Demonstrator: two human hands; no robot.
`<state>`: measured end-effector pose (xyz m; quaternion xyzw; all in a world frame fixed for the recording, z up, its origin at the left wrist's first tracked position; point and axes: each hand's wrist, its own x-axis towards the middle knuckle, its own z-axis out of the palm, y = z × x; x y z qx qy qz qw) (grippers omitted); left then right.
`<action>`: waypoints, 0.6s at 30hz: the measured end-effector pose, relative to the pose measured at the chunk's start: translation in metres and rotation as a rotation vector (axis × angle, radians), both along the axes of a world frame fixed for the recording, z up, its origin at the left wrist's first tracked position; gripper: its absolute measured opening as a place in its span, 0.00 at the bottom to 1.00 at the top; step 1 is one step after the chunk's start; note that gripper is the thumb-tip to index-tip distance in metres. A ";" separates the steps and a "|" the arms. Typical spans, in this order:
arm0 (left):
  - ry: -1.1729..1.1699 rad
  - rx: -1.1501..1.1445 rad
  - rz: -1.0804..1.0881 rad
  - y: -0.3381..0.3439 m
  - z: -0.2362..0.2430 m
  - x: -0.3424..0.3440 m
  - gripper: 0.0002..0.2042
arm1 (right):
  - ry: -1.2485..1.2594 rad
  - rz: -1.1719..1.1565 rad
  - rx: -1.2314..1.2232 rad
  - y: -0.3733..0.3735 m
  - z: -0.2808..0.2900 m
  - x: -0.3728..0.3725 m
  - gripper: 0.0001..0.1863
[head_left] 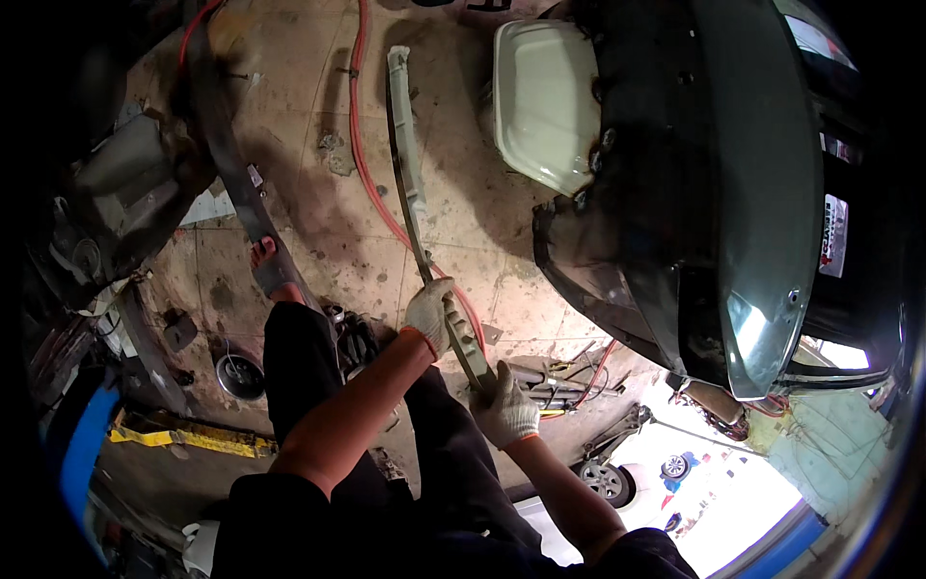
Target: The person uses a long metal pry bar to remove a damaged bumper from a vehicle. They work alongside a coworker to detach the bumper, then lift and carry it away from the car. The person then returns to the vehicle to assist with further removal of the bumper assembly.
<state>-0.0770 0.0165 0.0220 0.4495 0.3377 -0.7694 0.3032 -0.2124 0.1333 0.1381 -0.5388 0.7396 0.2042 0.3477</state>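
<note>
A long, narrow, slightly curved car-body strip (408,145), pale grey-green on top with a dark edge, stretches from my hands toward the far side. My left hand (431,314), in a whitish knit glove with an orange cuff, is wrapped round it toward its near part. Closer to me, my right hand (506,410), gloved alike, grips the near end. Between the hands the strip shows a row of notches or raised tabs. Its far end extends above the tiled floor (299,174); whether it touches there I cannot tell.
A red hose (359,145) runs under the strip. At right stands a dark car body (772,212) with a pale panel (545,101) jutting out. Left lie a long dark beam (217,135), a round metal bowl (240,375) and a yellow bar (193,436). Several tools (569,386) lie by my right hand.
</note>
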 end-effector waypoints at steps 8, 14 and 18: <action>-0.277 -0.259 -0.001 -0.007 -0.005 0.026 0.11 | -0.392 -0.019 0.414 -0.055 0.003 0.016 0.36; -0.114 -0.236 0.029 -0.016 0.003 0.053 0.09 | -0.046 0.640 -0.147 -0.147 -0.029 -0.048 0.32; -0.120 -0.255 0.043 -0.015 0.011 0.053 0.11 | 0.465 1.008 -0.528 -0.265 -0.006 -0.045 0.33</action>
